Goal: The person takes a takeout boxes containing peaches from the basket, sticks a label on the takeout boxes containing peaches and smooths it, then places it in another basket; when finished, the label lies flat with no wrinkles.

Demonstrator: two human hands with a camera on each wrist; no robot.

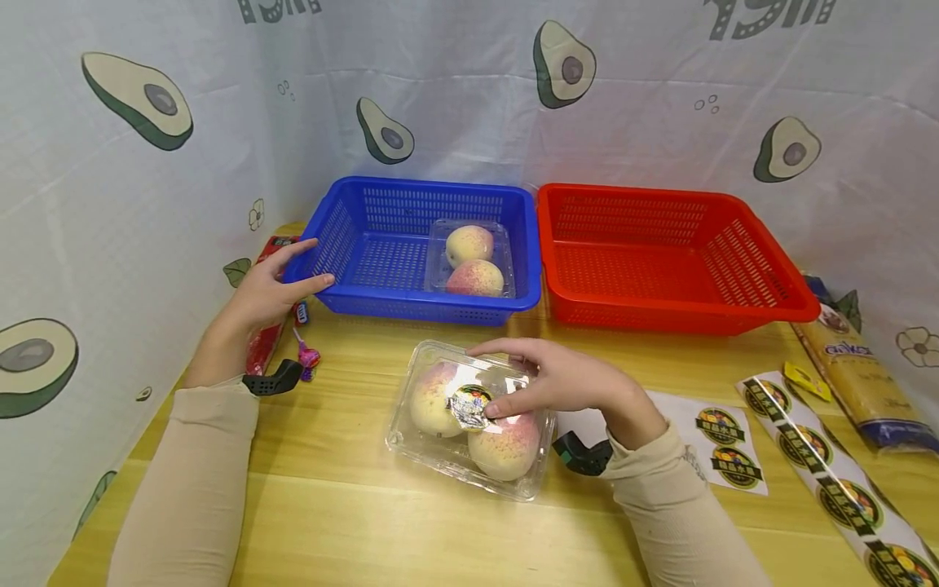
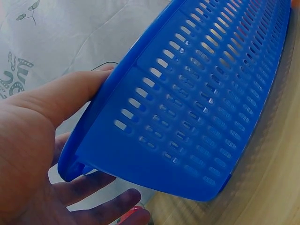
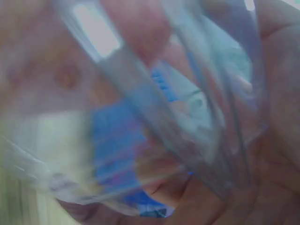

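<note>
My left hand holds the front left corner of a blue plastic basket, thumb at its rim. In the left wrist view, the other fingers extend past the corner. Inside that basket lies a clear box with two peaches. My right hand grips the upper right side of another clear plastic clamshell box, which contains two peaches. A round fruit sticker is on its lid, with my thumb at the sticker's edge. The right wrist view is blurred; whether the box touches the table cannot be told.
A red basket stands right of the blue one. Sticker sheets and a sticker strip lie at right, near a yellow packet and a pasta bag. A lollipop and red packet lie at left.
</note>
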